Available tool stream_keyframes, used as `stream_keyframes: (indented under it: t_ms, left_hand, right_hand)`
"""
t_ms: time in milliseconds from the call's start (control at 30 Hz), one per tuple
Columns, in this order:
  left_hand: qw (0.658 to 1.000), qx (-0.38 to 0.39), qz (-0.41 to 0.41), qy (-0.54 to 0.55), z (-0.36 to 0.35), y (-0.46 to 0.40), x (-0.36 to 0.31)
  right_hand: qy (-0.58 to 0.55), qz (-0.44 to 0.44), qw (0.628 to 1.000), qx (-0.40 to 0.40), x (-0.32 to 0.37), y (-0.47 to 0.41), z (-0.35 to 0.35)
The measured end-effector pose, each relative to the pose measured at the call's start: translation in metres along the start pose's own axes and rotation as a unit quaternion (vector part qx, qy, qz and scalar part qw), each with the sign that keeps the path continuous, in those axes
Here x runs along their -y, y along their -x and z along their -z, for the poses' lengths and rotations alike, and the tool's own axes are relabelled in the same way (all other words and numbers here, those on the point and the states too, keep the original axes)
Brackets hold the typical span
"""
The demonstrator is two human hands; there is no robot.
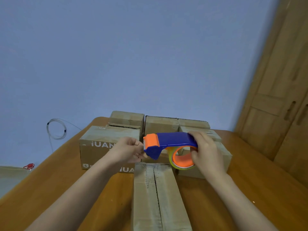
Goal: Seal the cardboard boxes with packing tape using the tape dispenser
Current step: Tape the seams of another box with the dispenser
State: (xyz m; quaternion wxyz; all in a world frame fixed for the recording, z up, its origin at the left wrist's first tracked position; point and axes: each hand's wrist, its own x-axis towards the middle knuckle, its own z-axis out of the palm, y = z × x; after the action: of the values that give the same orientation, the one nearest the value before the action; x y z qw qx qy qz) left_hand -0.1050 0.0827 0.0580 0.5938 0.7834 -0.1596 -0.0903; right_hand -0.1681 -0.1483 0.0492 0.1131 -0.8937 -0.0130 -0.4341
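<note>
A: Dispenser check. Where am I seeing the tape dispenser (170,144) sitting?

B: I am watching it being held in the air over the far end of the long cardboard box (160,197), which is lying lengthwise toward me on the wooden table (66,172). Blue body, orange blade guard pointing left, orange-cored tape roll (182,158) hanging at the right.

A: Right hand (205,152)?

B: I am logging it as wrapping the handle end, fingers curling over the top of the blue body and down by the roll. Firm grip.

A: Left hand (129,151)?

B: Fingers are bending inward at the blade end, touching or just beside the orange guard. I am guessing nothing here: whether it is pinching a tape tail, I cannot tell; any clear tape is too faint to make out.

A: Box seam?

B: I am seeing the centre seam of the long box running dark and unclosed along its length.

A: Other boxes?

B: Several stacked boxes (106,144) are standing behind it in a cluster, the left one printed with white lettering. A looped wire (56,129) is hanging on the blue wall (133,55), a wooden wardrobe (283,97) is standing at the right.
</note>
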Motion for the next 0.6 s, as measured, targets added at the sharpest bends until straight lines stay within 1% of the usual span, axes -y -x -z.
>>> stream_keyframes:
  t_ms: [167,200,300,367,500,567,600]
  left_hand:
    - [0.997,0.028,0.015,0.069,-0.003,0.002,-0.008]
    - [0.997,0.031,0.019,0.069,-0.003,0.001,-0.010]
    - [0.996,0.050,0.033,0.063,0.000,0.000,-0.016]
    - [0.995,0.067,0.036,0.067,0.004,0.000,-0.021]
    - [0.989,0.099,0.036,0.100,0.009,0.002,-0.025]
    - [0.990,0.097,0.037,0.095,0.008,0.001,-0.024]
    - [0.990,0.093,0.040,0.097,0.007,0.000,-0.023]
  right_hand:
    - [0.042,0.092,0.995,0.010,0.000,-0.002,-0.001]
    - [0.037,0.095,0.995,0.013,-0.001,-0.004,0.000]
    - [0.004,0.044,0.998,0.052,0.000,-0.012,0.005]
    - [0.002,0.031,0.997,0.075,-0.002,-0.018,0.007]
    - [-0.039,0.037,0.994,0.094,-0.009,-0.026,0.006]
    - [-0.045,0.070,0.992,0.093,-0.011,-0.026,0.004]
    - [-0.039,0.102,0.991,0.080,-0.012,-0.026,0.003]
